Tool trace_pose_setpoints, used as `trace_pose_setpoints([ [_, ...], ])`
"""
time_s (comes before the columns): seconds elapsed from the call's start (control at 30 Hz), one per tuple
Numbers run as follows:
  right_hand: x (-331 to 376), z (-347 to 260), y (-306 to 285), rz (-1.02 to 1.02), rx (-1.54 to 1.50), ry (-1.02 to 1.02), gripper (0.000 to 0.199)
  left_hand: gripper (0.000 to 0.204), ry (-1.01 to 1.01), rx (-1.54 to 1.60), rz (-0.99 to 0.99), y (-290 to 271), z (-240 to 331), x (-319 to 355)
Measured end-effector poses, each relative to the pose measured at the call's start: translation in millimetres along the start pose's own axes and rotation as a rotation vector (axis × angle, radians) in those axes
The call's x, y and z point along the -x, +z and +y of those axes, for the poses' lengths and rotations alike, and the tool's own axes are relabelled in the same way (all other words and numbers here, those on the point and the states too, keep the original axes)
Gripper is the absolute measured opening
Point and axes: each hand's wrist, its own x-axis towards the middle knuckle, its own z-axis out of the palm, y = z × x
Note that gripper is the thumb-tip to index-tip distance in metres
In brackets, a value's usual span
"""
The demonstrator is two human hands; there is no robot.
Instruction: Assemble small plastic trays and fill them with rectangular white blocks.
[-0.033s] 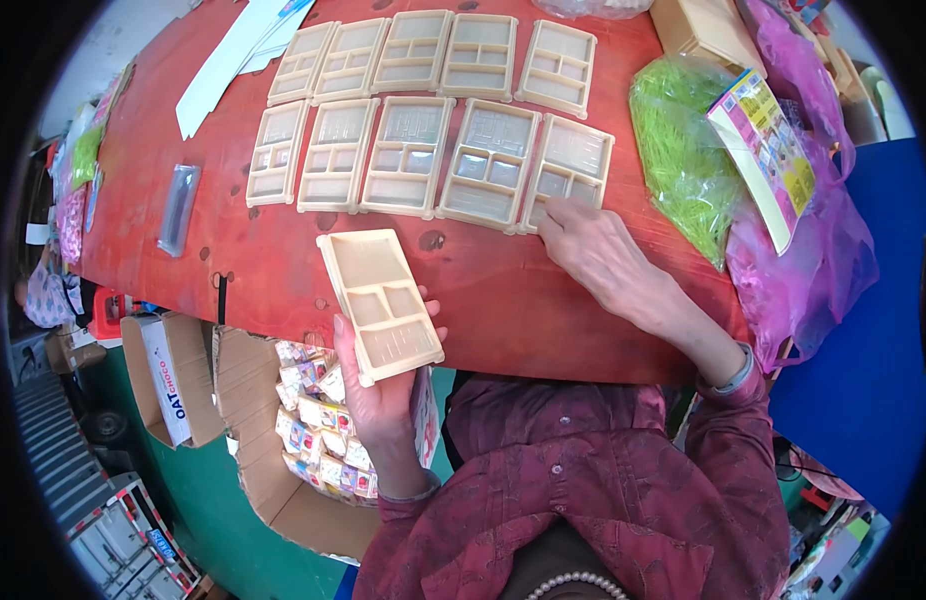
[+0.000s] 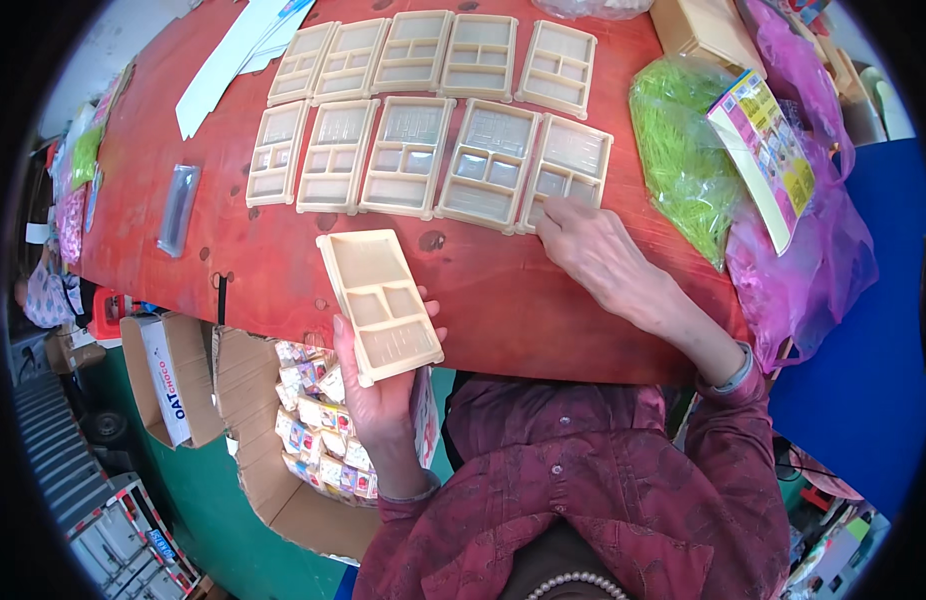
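Observation:
My left hand [image 2: 381,405] holds a cream plastic compartment tray [image 2: 375,262], tilted, above the table's near edge, with its divided side up. The thumb lies along one side and fingertips show at the other. My right hand [image 2: 601,252] reaches over the red table [image 2: 483,310]. Its fingers close on the near end of another cream tray [image 2: 577,143], the rightmost in the nearer row; the fingertips are partly hidden. Several like trays lie beside it, such as a neighbouring tray [image 2: 490,160], and a second row stands behind, with a slightly separate tray [image 2: 558,65] at its right end.
A clear bag of green shreds [image 2: 683,150], a printed card [image 2: 763,150] and a pink plastic bag [image 2: 798,275] lie at the right. White sheets [image 2: 218,85] and a clear plastic piece [image 2: 178,212] lie left. Below the table edge, a cardboard box [image 2: 245,425] holds small packets [image 2: 328,430].

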Motion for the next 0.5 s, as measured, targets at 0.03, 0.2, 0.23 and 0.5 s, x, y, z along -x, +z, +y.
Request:
trace_pose_setpoints([
  [0.03, -1.4, -0.7, -0.7, -0.019, -0.004, -0.002, 0.012, 0.065, 0.001, 0.001, 0.000, -0.3, 0.3, 0.1],
  [0.2, -4.2, -1.6, -1.3, -0.028, -0.011, -0.017, 0.011, 0.066, 0.019, 0.033, -0.009, -0.8, 3.3, 1.8],
  [0.23, -4.5, -1.6, -1.8, -0.026, -0.007, -0.006, 0.011, 0.066, 0.027, 0.031, -0.009, -0.3, 3.9, 2.3],
  [0.5, 0.1, -9.7, -11.7, 0.010, -0.030, 0.004, 0.011, 0.063, 0.064, -0.080, 0.066, 10.3, 7.9, 6.8],
])
